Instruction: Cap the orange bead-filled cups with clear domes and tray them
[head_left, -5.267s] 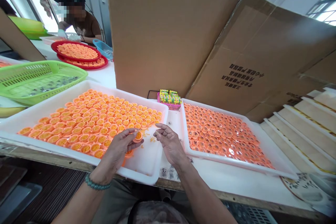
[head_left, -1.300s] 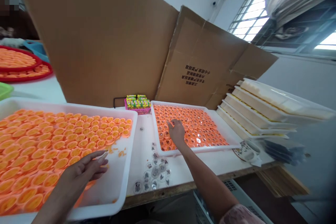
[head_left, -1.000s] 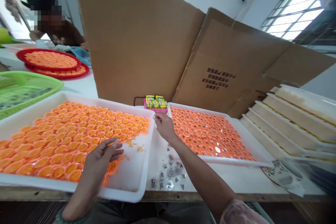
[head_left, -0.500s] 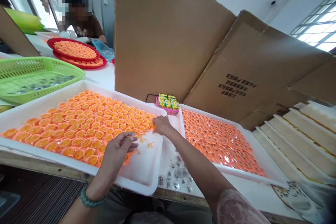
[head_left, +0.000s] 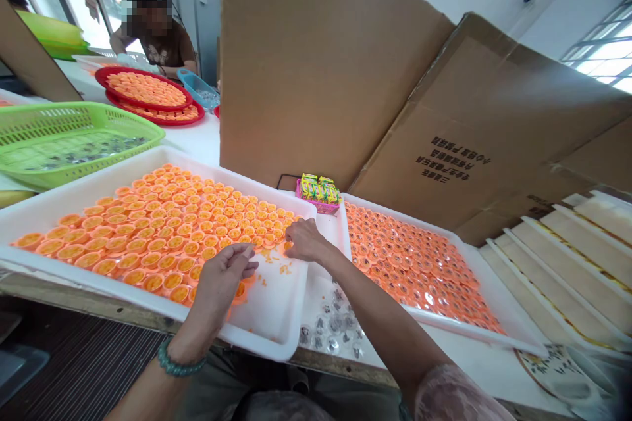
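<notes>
Left hand [head_left: 222, 277] held left of lower centre, thumb and fingers narrowed; right hand [head_left: 307, 241] bent down over the white tray [head_left: 271, 319]; whether anything is gripped cannot be told. Round orange cups [head_left: 153, 283], yellow-filled, are crowded in the tray, left of centre.

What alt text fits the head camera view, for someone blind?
A person's left hand and right hand are over a white tray of orange cups. A second tray of orange pieces sits to the right, cardboard behind.
</notes>
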`<control>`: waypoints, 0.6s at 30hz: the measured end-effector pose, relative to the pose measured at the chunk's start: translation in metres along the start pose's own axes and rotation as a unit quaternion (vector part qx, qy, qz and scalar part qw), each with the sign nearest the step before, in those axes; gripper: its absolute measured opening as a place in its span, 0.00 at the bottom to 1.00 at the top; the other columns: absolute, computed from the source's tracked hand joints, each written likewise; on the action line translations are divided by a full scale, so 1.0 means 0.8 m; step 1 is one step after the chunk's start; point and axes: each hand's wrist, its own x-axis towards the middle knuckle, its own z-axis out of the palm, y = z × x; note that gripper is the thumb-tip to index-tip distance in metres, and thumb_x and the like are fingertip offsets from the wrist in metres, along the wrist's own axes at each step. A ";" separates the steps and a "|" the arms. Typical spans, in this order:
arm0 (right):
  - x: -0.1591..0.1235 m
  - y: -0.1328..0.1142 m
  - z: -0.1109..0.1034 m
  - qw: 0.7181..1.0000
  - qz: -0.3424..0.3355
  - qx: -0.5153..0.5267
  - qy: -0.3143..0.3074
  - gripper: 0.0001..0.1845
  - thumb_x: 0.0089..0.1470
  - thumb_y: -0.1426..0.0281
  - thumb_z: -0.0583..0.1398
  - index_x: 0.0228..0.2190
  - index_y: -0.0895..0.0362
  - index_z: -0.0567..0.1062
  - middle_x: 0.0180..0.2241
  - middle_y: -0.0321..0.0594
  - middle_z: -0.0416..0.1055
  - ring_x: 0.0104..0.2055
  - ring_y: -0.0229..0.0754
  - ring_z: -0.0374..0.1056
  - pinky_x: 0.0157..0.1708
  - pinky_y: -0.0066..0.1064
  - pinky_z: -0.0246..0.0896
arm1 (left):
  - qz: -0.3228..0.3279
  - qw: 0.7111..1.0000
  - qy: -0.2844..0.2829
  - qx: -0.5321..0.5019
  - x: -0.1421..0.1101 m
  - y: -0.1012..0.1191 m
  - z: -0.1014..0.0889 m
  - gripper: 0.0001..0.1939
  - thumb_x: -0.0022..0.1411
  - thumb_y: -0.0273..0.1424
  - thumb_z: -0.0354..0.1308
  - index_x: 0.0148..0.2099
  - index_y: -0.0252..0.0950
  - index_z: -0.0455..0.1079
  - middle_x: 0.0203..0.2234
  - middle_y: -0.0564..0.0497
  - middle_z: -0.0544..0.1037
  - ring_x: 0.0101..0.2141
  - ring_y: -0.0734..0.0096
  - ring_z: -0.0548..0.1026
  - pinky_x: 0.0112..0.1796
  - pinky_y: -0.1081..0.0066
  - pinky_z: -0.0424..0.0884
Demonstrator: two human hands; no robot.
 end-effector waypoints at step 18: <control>-0.071 -0.065 0.045 0.840 -0.179 0.289 0.424 0.10 0.57 0.74 0.56 0.39 0.53 0.75 0.37 0.42 0.70 0.40 0.39 0.66 0.37 0.32 0.66 | -0.118 0.975 -0.154 -0.111 0.000 0.005 -0.002 0.12 0.51 0.20 0.59 0.40 0.30 0.71 0.30 0.46 0.78 0.28 0.70 0.77 0.35 0.72 0.74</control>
